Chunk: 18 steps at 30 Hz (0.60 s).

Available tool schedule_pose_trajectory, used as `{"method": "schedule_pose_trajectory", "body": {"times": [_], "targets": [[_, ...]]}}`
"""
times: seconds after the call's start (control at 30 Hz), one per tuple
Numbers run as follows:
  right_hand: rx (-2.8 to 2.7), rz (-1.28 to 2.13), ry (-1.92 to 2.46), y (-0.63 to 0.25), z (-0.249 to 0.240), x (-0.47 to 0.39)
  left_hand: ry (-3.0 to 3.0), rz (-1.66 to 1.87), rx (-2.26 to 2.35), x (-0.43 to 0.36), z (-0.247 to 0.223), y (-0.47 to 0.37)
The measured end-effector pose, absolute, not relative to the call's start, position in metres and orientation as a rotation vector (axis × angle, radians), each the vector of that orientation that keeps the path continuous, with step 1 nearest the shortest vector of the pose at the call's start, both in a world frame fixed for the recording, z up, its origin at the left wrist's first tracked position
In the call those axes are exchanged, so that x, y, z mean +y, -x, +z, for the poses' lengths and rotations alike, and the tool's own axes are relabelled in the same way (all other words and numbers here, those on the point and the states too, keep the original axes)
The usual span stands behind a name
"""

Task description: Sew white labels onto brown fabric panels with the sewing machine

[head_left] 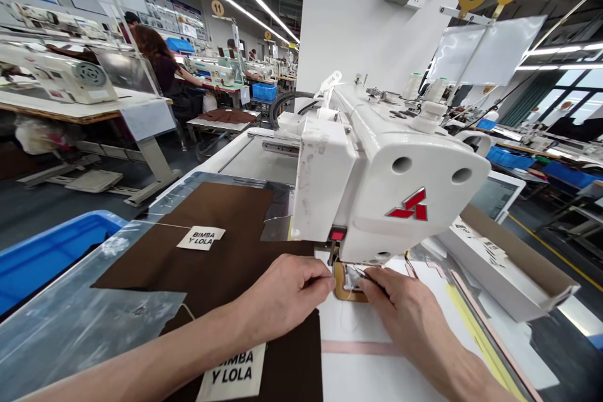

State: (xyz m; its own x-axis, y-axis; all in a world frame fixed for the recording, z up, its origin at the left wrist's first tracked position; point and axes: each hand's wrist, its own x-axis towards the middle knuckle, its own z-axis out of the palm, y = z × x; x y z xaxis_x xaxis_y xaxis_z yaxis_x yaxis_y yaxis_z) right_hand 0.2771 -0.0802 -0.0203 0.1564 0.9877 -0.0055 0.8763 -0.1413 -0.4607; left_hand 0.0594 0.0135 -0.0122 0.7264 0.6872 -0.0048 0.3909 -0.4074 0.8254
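Observation:
A white sewing machine (pixel 414 182) with a red emblem stands in front of me, its needle area low at the front. My left hand (pixel 294 292) is in a pinch just left of the needle; whatever its fingertips hold is too small to make out. On the other side, my right hand (pixel 400 301) grips a dark slender tool (pixel 372 279), mostly hidden by the fingers, its tip over the tan-edged opening (pixel 346 292) under the needle. A loose thread (pixel 342 323) curls below. Brown fabric (pixel 155 251) lies under my left forearm, with a "BIMBA Y LOLA" label (pixel 201 238) and another label (pixel 233 374).
A long cardboard box (pixel 509 276) holding labels sits at right beside a screen (pixel 502 195). At left is a blue bin (pixel 56 251). Clear plastic sheeting (pixel 85 326) covers the table's left side. Beyond, a person (pixel 162 69) sits among sewing machines.

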Motion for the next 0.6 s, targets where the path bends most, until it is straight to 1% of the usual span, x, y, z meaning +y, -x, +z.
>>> {"method": "schedule_pose_trajectory", "body": {"times": [0.27, 0.6], "targets": [[-1.76, 0.454, 2.168, -0.2763, -0.0177, -0.0824, -2.038, 0.427, 0.81, 0.0145, -0.0143, -0.0596], [-1.786, 0.417, 2.09, -0.2745, -0.0199, -0.0795, -2.034, 0.43, 0.811, 0.0136, -0.0134, -0.0605]]}}
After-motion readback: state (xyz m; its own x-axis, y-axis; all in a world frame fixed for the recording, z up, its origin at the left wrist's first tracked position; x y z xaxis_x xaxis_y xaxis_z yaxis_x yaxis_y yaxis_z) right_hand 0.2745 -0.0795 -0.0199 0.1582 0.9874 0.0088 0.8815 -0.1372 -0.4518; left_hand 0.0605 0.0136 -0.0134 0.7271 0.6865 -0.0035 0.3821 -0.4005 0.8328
